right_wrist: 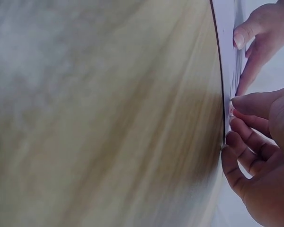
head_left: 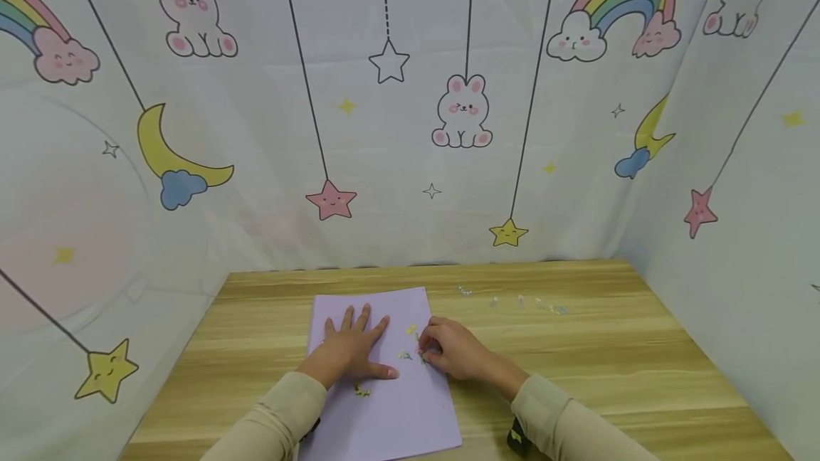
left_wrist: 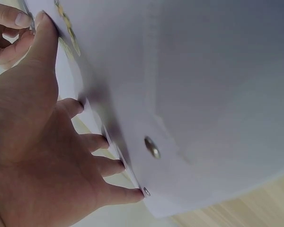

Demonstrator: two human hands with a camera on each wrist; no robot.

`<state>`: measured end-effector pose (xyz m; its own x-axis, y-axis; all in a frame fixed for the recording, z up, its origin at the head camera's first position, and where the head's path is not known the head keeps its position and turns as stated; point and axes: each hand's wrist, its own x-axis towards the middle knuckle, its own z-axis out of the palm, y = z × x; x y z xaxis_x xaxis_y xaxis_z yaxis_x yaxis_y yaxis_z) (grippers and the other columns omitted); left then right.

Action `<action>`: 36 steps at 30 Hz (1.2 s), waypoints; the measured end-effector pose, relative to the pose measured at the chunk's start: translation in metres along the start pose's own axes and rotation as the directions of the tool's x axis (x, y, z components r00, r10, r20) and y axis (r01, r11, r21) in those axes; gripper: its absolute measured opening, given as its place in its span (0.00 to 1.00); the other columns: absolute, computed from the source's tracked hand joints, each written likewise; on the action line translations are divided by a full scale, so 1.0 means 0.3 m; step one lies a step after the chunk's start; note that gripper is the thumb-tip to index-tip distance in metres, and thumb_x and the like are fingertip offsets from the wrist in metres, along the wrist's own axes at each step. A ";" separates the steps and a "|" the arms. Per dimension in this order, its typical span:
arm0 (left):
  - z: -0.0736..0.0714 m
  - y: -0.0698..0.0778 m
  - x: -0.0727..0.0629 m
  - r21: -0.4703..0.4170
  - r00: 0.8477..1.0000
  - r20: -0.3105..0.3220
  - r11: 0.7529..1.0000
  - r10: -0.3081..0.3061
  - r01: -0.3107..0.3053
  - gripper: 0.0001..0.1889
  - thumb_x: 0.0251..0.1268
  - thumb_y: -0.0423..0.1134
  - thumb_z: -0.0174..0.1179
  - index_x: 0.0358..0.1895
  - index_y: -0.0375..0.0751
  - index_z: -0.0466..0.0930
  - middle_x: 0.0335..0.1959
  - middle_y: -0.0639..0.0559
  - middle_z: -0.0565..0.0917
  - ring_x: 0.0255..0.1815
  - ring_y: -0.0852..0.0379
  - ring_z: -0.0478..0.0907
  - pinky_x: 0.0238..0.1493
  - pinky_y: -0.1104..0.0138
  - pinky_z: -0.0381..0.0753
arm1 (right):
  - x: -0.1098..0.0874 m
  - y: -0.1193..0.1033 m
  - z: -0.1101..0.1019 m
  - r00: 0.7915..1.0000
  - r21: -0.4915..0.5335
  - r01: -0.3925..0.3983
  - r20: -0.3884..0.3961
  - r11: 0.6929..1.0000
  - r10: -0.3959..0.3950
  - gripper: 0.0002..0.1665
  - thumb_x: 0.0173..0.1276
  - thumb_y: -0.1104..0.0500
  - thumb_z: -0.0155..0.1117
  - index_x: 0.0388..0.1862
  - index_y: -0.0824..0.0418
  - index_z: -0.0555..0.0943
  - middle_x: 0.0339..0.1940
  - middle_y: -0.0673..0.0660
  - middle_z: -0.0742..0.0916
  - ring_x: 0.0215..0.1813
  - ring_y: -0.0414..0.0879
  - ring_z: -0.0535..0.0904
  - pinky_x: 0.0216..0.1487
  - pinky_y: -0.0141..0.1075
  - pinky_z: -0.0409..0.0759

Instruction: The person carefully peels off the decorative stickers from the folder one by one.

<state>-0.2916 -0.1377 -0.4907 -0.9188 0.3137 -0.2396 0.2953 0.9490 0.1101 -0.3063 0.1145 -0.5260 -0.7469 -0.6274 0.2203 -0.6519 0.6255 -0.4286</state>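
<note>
A flat lilac folder or sheet lies on the wooden table. My left hand rests on it with straight, spread fingers. Beside its thumb, in the left wrist view, runs a row of small gold pieces. At the right edge of the lilac surface, the thumb and fingertips of my right hand pinch a small flower-like piece with a bit of pink, mostly hidden by the fingers. Close by lie a yellow piece and a pale bluish one. Small yellow bits sit below the left hand.
Several tiny pale pieces are strewn on the table's wood at the back right. Two shiny round metal spots, one a larger stud, show on the lilac surface. A white printed cloth hangs behind and along both sides.
</note>
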 end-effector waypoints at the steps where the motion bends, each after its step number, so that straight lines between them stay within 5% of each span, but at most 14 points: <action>1: 0.001 -0.001 0.001 0.002 1.000 0.000 1.000 -0.001 0.001 0.58 0.56 0.79 0.65 0.85 0.53 0.59 0.86 0.34 0.52 0.85 0.27 0.46 0.73 0.25 0.49 | 0.000 -0.001 0.000 1.000 0.001 -0.004 0.002 1.000 0.004 0.06 0.68 0.65 0.75 0.39 0.56 0.87 0.38 0.46 0.82 0.41 0.38 0.77 0.47 0.35 0.80; 20: 0.013 -0.001 0.003 -0.018 1.000 -0.007 1.000 0.000 0.000 0.59 0.53 0.82 0.63 0.86 0.54 0.59 0.86 0.34 0.52 0.85 0.27 0.45 0.74 0.24 0.46 | 0.007 -0.001 0.000 1.000 0.133 0.002 0.002 0.991 -0.002 0.11 0.66 0.70 0.73 0.41 0.59 0.81 0.38 0.50 0.83 0.41 0.43 0.80 0.44 0.34 0.81; 36: 0.000 0.008 -0.002 0.000 1.000 -0.015 1.000 -0.001 0.001 0.57 0.55 0.78 0.67 0.85 0.52 0.61 0.85 0.33 0.54 0.84 0.26 0.46 0.73 0.24 0.49 | 0.014 0.001 -0.017 1.000 0.072 0.012 0.024 0.997 -0.014 0.07 0.71 0.67 0.71 0.34 0.56 0.86 0.33 0.45 0.79 0.35 0.37 0.74 0.37 0.30 0.76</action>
<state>-0.2902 -0.1356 -0.4904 -0.9229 0.3120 -0.2255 0.2940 0.9494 0.1101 -0.3103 0.1145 -0.5207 -0.7342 -0.6473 0.2048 -0.6498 0.5827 -0.4880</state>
